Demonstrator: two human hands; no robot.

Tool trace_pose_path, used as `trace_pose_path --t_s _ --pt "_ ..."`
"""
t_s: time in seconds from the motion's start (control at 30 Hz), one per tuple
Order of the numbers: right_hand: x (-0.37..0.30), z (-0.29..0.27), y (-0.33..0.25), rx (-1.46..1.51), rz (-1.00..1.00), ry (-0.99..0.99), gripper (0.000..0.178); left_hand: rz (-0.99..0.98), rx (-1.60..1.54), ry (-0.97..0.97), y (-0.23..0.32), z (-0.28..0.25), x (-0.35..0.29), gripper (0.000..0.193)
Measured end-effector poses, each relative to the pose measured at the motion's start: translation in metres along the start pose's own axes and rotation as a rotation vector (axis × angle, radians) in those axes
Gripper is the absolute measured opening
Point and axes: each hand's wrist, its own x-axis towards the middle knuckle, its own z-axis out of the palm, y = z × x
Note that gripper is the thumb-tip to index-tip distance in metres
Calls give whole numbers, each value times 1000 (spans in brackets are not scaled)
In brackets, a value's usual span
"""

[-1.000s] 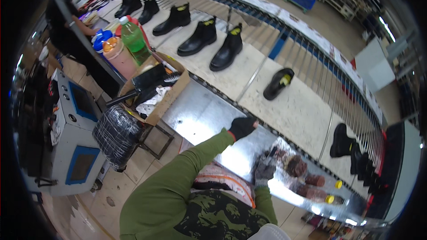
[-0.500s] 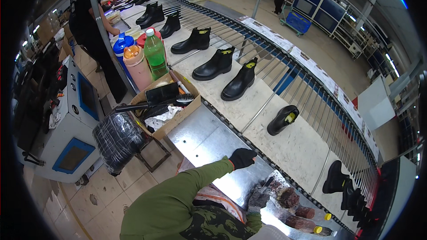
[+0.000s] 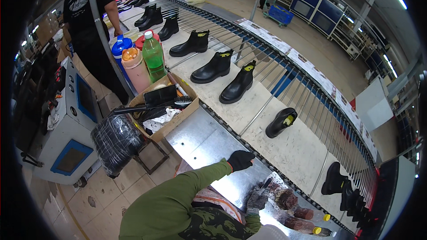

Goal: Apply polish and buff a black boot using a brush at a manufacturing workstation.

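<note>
Metal table (image 3: 204, 138): flat, shiny;
Black ankle boot (image 3: 276, 126): on the white board (image 3: 304, 153) past the table; likely light, soft on top, stiff below; hold the heel;
Left hand (image 3: 240, 160): curled in, looks empty; can't tell if it touches the table;
Right hand (image 3: 256, 199): seems closed round a dark stick (image 3: 267, 183);
Dark stick: likely light, hard

Pale script-like lettering (image 3: 79, 1) stands on a black T-shirt's back (image 3: 82, 14). Its words cannot be read.
</note>
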Motion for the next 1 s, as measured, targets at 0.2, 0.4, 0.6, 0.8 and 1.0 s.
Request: trace_pose_path --t_s 0.2,0.4,0.6,0.8,1.0 --pt "5 7 12 116 117 -52 55 3 36 22 -9 7 -6 27" --pt "6 12 25 96 140 -45 57 -16 21 49 -6 4 -6 31" --pt "3 9 12 19 -23 74 38 -31 20 25 0 -3 -5 31" --pt "-1 -5 -19 -162 -10 31 46 -28 21 34 -4 -3 -6 32" --pt "-1 -12 -46 -180 85 -23 57 -26 52 30 -5 -4 -8 32"
